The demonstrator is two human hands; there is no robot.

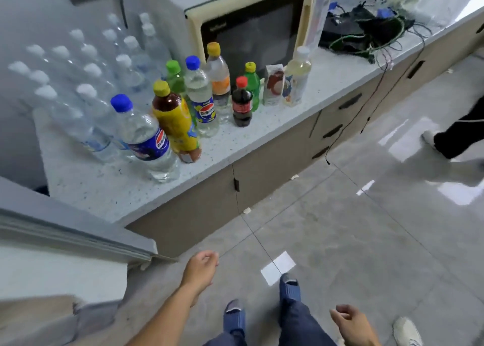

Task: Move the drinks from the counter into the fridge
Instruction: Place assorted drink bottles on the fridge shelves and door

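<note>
Hands: left hand and right hand hang loosely curled, holding nothing.
Surface: bottles stand beside microwave.

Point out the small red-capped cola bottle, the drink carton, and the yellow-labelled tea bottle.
Small dark cola bottle with red cap (242, 105): head view, on its red label.
White drink carton (274, 87): head view, on its front face.
Brown tea bottle with yellow label (178, 125): head view, on the label.

head view looks steeply down, near the counter and floor.
</note>
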